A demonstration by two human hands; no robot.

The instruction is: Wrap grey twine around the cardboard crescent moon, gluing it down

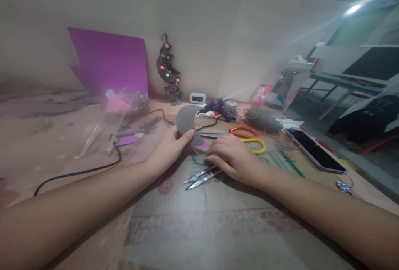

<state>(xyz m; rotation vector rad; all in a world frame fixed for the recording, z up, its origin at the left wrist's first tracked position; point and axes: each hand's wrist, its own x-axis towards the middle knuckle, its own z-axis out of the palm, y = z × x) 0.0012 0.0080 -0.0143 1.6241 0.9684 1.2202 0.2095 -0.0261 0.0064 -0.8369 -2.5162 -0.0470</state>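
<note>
My left hand (170,151) reaches forward, fingers together, its fingertips touching a grey round yarn-wrapped disc (186,119) that stands tilted on the table. My right hand (235,157) lies palm down with curled fingers, pressing on a small grey and purple piece beside the disc; what it grips is hidden. Pink thread snips (199,177) lie just under and in front of that hand. Scissors with orange and yellow handles (249,137) lie right behind it.
A blue glue gun (218,107) with a black cord (93,170), a bundle of grey yarn (263,119), a phone (314,151), a small clock (197,97), a purple sheet (109,60), a moon ornament (168,68) and clear plastic bags (118,112) surround the cardboard work surface (218,216).
</note>
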